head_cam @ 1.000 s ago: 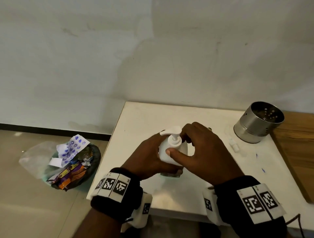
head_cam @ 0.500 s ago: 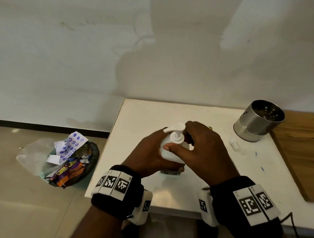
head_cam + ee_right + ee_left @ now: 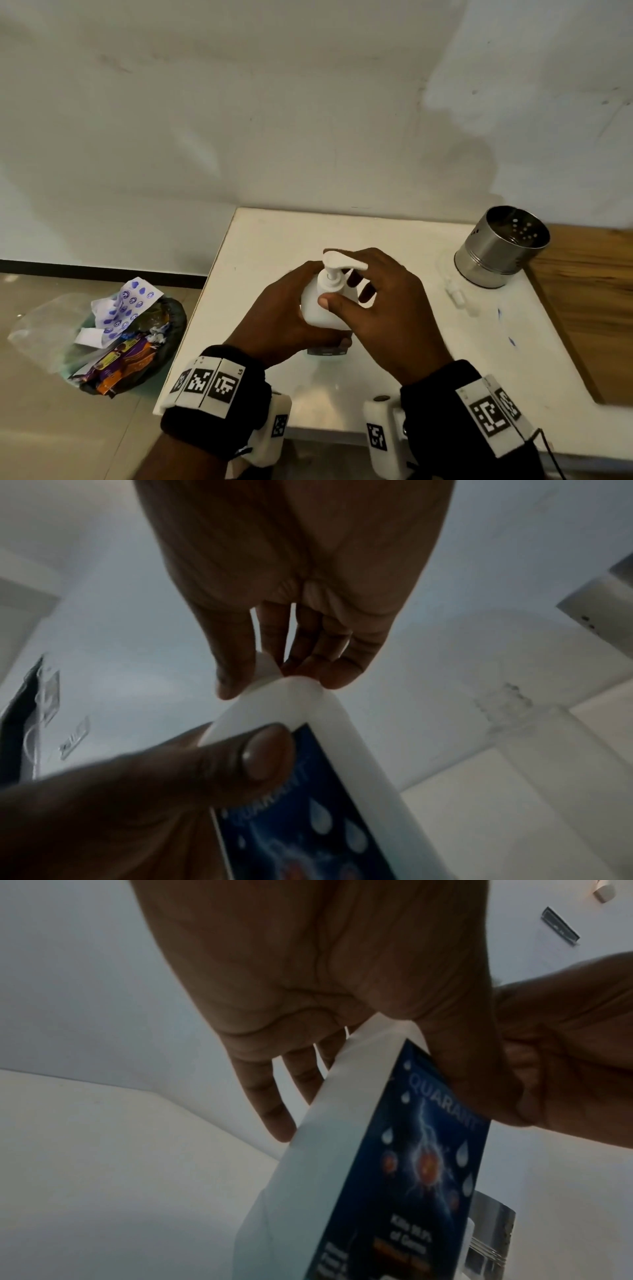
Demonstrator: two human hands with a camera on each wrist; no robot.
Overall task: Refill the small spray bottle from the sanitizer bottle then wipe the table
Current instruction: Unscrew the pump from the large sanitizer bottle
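Note:
The white sanitizer bottle [image 3: 317, 310] with a pump top [image 3: 342, 262] stands upright near the middle of the white table [image 3: 274, 233]. My left hand [image 3: 291, 308] grips its body, thumb across the blue label [image 3: 404, 1164]. My right hand [image 3: 342, 291] pinches the pump collar [image 3: 270, 669], thumb in front and fingers [image 3: 359, 277] curled behind the stem. The nozzle points right. A small clear bottle-like thing [image 3: 457, 296] lies near the steel cup; I cannot tell if it is the spray bottle. No cloth is in view.
A perforated steel cup [image 3: 500, 253] stands at the table's far right, beside a wooden top [image 3: 589, 308]. On the floor to the left sits a bin [image 3: 130, 339] full of wrappers. A wall runs close behind the table.
The pump head has turned: its nozzle pointed left before and points right now. My right fingers have shifted round the collar. The left hand still holds the bottle in place.

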